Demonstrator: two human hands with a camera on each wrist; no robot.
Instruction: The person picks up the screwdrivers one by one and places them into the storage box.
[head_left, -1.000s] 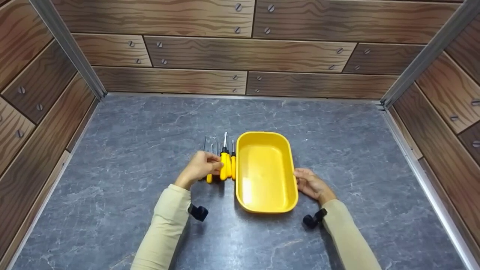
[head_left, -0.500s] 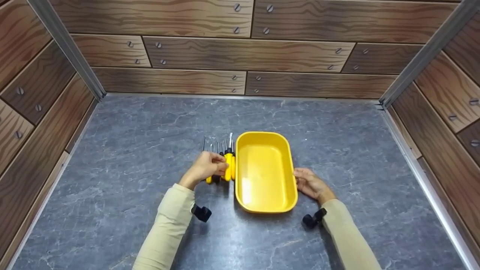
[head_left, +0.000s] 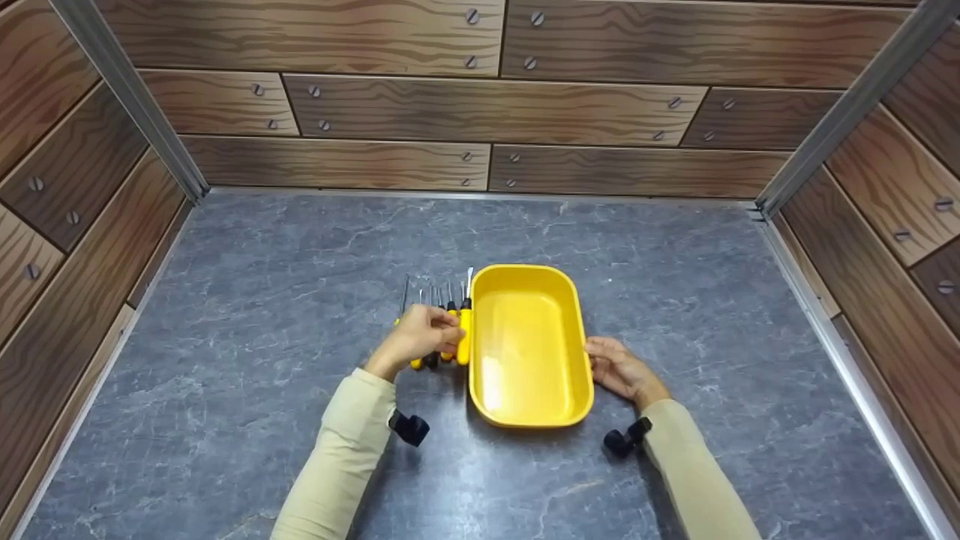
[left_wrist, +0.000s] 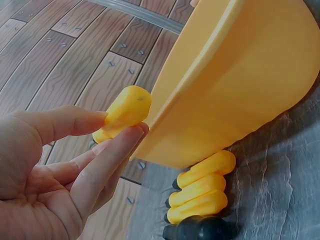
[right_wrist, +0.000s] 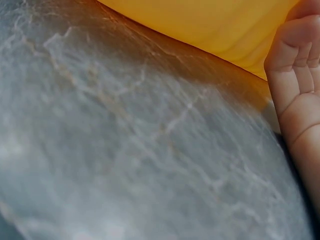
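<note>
— Where is the yellow, rounded-rectangular plastic tray (head_left: 529, 337) placed?
— On the grey marbled tabletop (head_left: 675, 262), between the left hand (head_left: 418, 335) and the right hand (head_left: 619, 367).
— And the yellow-handled metal screwdriver (left_wrist: 131, 104)?
— It is held in the left hand, beside the tray; more yellow- and black-handled screwdrivers (left_wrist: 200, 190) are laid beneath that hand.

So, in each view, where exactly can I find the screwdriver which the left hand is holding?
Head: the screwdriver is just below centre, beside the yellow tub, on its left.
Left wrist: left of centre, its yellow handle end toward the camera.
Right wrist: not in it.
Shared landmark: the yellow tub, near centre in head, upper right in left wrist, top edge in right wrist.
</note>
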